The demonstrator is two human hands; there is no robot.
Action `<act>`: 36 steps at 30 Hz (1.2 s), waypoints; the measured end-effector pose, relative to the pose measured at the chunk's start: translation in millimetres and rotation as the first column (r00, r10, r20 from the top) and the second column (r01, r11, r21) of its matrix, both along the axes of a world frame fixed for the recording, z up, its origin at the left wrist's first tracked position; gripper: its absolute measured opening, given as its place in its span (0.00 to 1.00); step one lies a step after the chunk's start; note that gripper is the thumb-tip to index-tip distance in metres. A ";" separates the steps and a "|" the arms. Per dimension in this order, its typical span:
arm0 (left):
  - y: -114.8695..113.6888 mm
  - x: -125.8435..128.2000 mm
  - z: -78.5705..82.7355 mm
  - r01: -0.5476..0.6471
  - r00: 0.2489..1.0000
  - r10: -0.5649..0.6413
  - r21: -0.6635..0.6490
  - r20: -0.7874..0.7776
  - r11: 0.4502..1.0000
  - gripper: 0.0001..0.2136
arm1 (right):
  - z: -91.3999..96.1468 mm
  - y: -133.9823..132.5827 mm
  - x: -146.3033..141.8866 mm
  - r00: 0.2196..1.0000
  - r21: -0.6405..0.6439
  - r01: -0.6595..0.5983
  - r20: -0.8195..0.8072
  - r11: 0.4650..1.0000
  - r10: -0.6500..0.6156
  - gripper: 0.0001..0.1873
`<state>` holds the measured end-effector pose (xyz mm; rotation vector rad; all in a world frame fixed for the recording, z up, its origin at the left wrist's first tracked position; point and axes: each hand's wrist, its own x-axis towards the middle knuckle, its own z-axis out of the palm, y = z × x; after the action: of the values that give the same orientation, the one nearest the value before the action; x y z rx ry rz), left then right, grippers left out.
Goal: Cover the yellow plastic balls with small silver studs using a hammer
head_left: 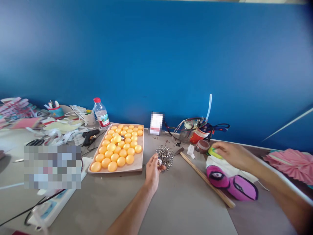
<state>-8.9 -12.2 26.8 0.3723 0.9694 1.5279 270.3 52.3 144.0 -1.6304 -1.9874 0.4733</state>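
Note:
My left hand [152, 171] is closed around a shiny silver ball [159, 161], beside a heap of small silver metal balls [167, 153] on the table. Over to the right, my right hand [225, 151] pinches a small yellow-green object [215, 152], whose kind I cannot make out. Below that hand lie a white cloth [218, 164] and a magenta piece with eye drawings [236, 184]. A hammer with a wooden handle [207, 180] rests between my hands. Left of the heap, a shallow box [137, 163] holds several orange balls [116, 150], with a silver piece among them.
A red-capped bottle [101, 114] stands behind the box. At the back right are a glass jar [187, 132], red cups [197, 135] and a small round container [202, 146]. A power strip [55, 202], cables and paper scraps crowd the left. Pink folded paper [292, 164] lies far right.

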 end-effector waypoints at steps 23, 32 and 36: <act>-2.4 -2.5 0.7 0.027 0.986 -0.038 0.070 0.160 0.997 0.15 | -128.3 -14.6 -182.7 0.806 0.060 -0.206 -0.556 0.977 0.204 0.12; -4.1 -5.6 7.3 0.134 0.966 -0.155 0.109 0.208 0.985 0.16 | -119.5 -13.5 -178.4 0.818 0.099 -0.290 -0.491 0.952 0.300 0.14; -4.7 -5.2 9.2 0.143 0.973 -0.165 0.136 0.163 0.980 0.15 | -120.1 -14.3 -176.2 0.854 0.137 -0.253 -0.434 0.958 0.288 0.15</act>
<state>-14.2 -16.9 36.0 0.3860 0.6954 1.4554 94.1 38.0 23.9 -1.0683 -1.8483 0.7932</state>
